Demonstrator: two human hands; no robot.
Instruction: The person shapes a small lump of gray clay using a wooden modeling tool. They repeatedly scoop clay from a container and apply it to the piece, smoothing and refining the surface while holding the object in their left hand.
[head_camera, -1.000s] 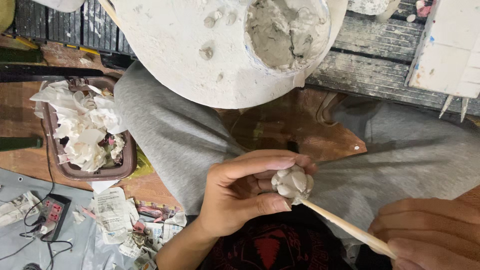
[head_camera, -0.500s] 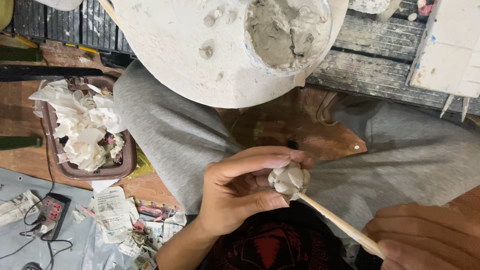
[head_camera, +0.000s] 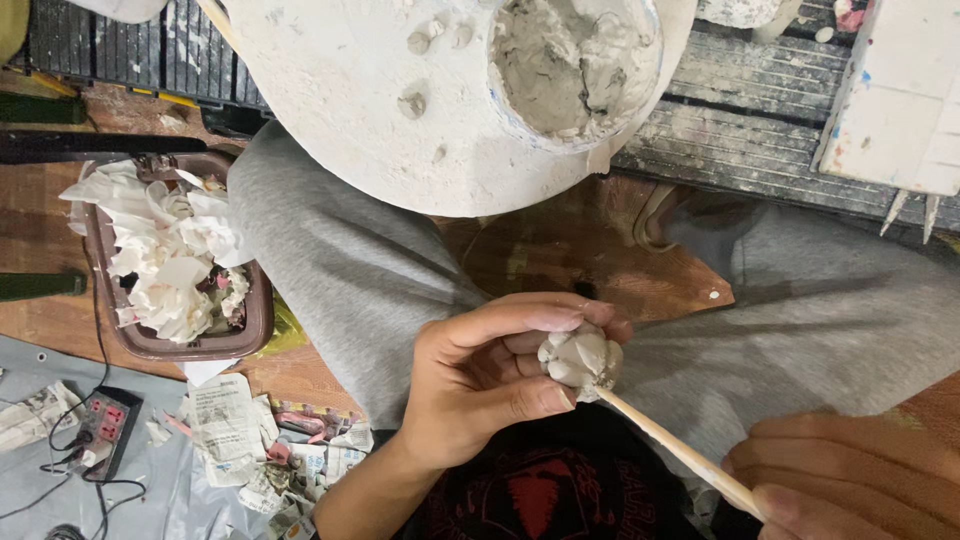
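My left hand (head_camera: 490, 375) holds a small pale clay piece (head_camera: 580, 357), shaped like a bud with several petals, between thumb and fingers over my lap. My right hand (head_camera: 850, 480) at the lower right grips a thin wooden stick (head_camera: 675, 450), whose far tip touches the underside of the clay piece. Both hands hover above my grey trousers (head_camera: 350, 270).
A round white board (head_camera: 380, 120) with clay dabs and a bowl of grey clay (head_camera: 575, 60) lies ahead. A brown bin full of crumpled tissue (head_camera: 170, 265) stands at the left. Paper scraps (head_camera: 225, 415) and a power strip (head_camera: 100, 425) lie lower left. A white panel (head_camera: 900, 100) sits upper right.
The clay piece has turned slightly in my left hand and the stick has shifted a little under it. Everything else stays put.
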